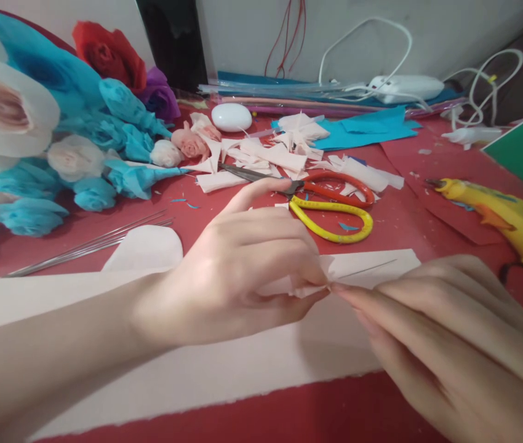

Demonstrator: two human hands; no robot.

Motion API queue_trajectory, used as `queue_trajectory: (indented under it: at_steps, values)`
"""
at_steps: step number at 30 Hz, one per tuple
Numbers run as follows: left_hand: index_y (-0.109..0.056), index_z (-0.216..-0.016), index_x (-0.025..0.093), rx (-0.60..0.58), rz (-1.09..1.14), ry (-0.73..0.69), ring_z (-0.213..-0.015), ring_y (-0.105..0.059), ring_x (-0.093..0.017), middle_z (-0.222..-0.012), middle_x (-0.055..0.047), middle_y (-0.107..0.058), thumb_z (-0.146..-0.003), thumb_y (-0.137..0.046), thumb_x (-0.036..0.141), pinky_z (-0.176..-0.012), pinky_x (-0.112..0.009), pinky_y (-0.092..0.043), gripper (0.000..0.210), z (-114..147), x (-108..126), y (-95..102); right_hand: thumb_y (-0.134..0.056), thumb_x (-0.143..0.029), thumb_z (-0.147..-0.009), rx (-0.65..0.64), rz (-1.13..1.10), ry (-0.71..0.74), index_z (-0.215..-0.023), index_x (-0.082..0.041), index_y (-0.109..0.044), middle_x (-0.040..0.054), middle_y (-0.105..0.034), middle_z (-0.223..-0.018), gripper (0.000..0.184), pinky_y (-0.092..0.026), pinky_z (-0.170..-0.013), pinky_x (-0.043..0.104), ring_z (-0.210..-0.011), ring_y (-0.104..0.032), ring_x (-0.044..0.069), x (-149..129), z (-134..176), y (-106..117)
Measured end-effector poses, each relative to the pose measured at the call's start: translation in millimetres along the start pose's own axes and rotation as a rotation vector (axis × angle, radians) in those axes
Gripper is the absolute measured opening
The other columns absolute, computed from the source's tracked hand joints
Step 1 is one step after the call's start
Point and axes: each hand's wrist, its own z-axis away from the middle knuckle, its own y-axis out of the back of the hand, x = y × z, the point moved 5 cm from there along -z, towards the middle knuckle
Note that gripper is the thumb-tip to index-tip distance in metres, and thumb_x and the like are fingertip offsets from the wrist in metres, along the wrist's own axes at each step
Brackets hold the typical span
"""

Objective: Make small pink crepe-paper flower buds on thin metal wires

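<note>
My left hand (247,271) is closed in a pinch on a small piece of pale pink paper (310,282), most of it hidden behind the fingers. A thin metal wire (367,268) sticks out to the right from where the fingertips meet. My right hand (450,332) comes in from the right, thumb and forefinger pinched at that same spot, against the paper and the base of the wire. Under both hands lies a large pale pink paper sheet (224,375). Just beyond the left hand are scissors (335,220) with one red and one yellow handle.
Blue, white, red and purple paper flowers (90,141) crowd the left. Several loose wires (86,246) lie beside a rounded paper petal (148,246). Paper scraps (271,154) and blue paper (358,128) lie behind. A yellow glue gun (496,215) rests right, near a white power strip (404,89).
</note>
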Motion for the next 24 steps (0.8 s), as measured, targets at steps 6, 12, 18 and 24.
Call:
queue_trajectory:
  at_steps: [6, 12, 18, 24]
  values:
    - [-0.061, -0.068, 0.018, -0.034, -0.012, -0.039, -0.059, -0.061, -0.012, -0.061, 0.0, -0.065, -0.074, -0.053, 0.01, -0.101, -0.038, -0.033, 0.013, 1.4, 1.4, -0.2, -0.054, -0.002, -0.077, -0.015, 0.004, 0.03, -0.086, -0.01, -0.067, 0.0045, -0.068, -0.073, 0.018, -0.038, -0.06, 0.032, -0.061, -0.056, 0.012, 2.0, 1.9, 1.0]
    - [-0.058, -0.066, 0.018, -0.024, -0.005, -0.09, -0.057, -0.058, -0.011, -0.062, 0.002, -0.064, -0.074, -0.051, 0.008, -0.101, -0.04, -0.031, 0.015, 5.4, 1.3, -1.2, -0.054, -0.003, -0.072, 0.129, -0.06, -0.114, -0.078, -0.013, -0.063, 0.0012, -0.062, -0.065, 0.015, -0.035, -0.058, 0.032, -0.058, -0.05, 0.012, 0.2, 4.5, 7.1]
    - [-0.06, -0.067, 0.019, -0.043, -0.033, -0.056, -0.057, -0.058, -0.012, -0.061, 0.001, -0.065, -0.074, -0.046, 0.007, -0.101, -0.039, -0.033, 0.02, 1.7, 2.8, -1.0, -0.056, -0.003, -0.073, 0.067, -0.061, -0.094, -0.082, -0.015, -0.063, -0.0003, -0.06, -0.069, 0.017, -0.036, -0.059, 0.031, -0.062, -0.049, 0.011, 2.1, 0.8, 6.2]
    - [-0.061, -0.07, 0.017, -0.026, -0.026, -0.094, -0.057, -0.056, -0.011, -0.061, 0.001, -0.065, -0.075, -0.045, 0.006, -0.102, -0.039, -0.032, 0.02, 4.1, 3.2, -2.3, -0.056, -0.004, -0.073, 0.045, -0.026, -0.041, -0.084, -0.014, -0.064, -0.0016, -0.056, -0.065, 0.017, -0.036, -0.057, 0.031, -0.059, -0.048, 0.01, 1.6, 1.0, 5.0]
